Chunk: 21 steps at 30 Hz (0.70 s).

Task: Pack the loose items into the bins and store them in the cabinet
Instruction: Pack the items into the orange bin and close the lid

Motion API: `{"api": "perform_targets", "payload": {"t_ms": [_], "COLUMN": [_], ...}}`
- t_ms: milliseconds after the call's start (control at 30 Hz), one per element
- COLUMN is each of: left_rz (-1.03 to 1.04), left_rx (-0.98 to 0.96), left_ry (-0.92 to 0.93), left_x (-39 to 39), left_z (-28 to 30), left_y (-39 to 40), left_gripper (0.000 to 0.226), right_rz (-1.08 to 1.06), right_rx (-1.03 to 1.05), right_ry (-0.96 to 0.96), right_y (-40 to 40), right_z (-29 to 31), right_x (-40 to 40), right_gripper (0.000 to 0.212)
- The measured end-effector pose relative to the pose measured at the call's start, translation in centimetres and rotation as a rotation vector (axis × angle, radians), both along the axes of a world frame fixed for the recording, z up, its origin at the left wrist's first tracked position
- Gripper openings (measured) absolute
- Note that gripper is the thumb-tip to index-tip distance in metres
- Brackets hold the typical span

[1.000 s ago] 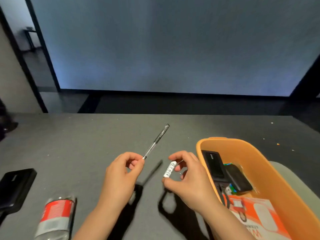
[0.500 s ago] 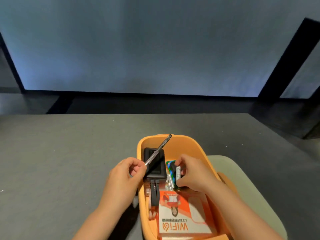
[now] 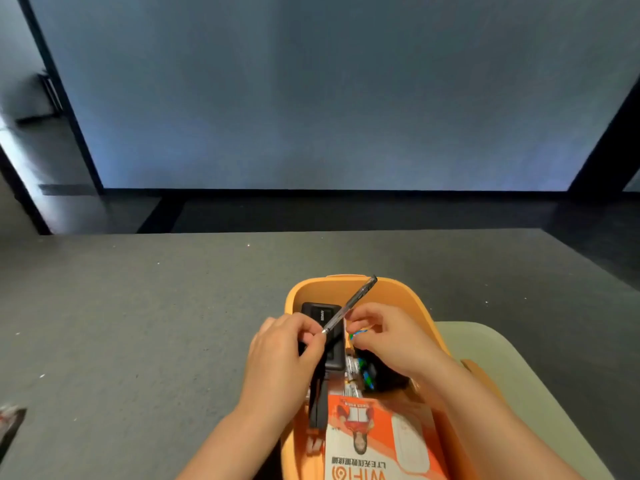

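An orange bin (image 3: 408, 292) stands on the grey table (image 3: 138, 323) in front of me. It holds a black device (image 3: 318, 312), a blue-green packet (image 3: 366, 375) and an orange WIFI box (image 3: 367, 441). My left hand (image 3: 284, 355) pinches the tip end of a clear black pen (image 3: 356, 299), which slants up and right over the bin. My right hand (image 3: 394, 337) hovers inside the bin, its curled fingertips right beside the pen's barrel. Whether they grip the pen or the packet is unclear.
A pale green flat piece (image 3: 502, 362) lies under and to the right of the bin. A red-labelled bottle (image 3: 10, 420) shows at the lower left edge. Beyond the table's far edge are a dark floor and a blue-grey wall.
Both hands moved from the open table to over the bin. My right hand set the small white item down in the bin and rose toward the pen; the left still holds the pen.
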State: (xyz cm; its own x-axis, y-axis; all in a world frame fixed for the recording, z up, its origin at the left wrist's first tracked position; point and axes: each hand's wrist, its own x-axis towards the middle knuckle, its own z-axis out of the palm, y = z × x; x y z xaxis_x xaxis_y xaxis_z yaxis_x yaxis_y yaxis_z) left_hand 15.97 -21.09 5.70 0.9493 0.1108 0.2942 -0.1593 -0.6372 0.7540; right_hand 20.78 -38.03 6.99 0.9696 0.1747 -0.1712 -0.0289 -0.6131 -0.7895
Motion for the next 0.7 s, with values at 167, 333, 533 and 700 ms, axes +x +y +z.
{"api": "perform_targets", "payload": {"t_ms": [167,333,533,700], "left_rz": [-0.051,-0.099,-0.095,-0.080], "left_rx": [0.138,0.226,0.284,0.284], "left_ry": [-0.044,-0.061,-0.078,-0.067], "left_x": [-0.1,-0.2,-0.5,-0.4], "left_z": [-0.3,-0.6,-0.9,-1.4], "left_y": [-1.5,-1.5,-1.4,-0.9], "left_gripper": [0.009,0.013,0.011,0.014], "right_rz": [-0.075,-0.203,-0.155,-0.082], "right_rx": [0.342,0.215,-0.259,-0.433], "right_ry": [0.108,-0.013,-0.059,0.082], "right_y": [-0.1,-0.3,-0.4,0.1], "right_z": [1.2,-0.1,-1.4,-4.0], "right_x": [-2.5,-1.5,0.5,0.9], "right_gripper": [0.015,0.014,0.025,0.031]}}
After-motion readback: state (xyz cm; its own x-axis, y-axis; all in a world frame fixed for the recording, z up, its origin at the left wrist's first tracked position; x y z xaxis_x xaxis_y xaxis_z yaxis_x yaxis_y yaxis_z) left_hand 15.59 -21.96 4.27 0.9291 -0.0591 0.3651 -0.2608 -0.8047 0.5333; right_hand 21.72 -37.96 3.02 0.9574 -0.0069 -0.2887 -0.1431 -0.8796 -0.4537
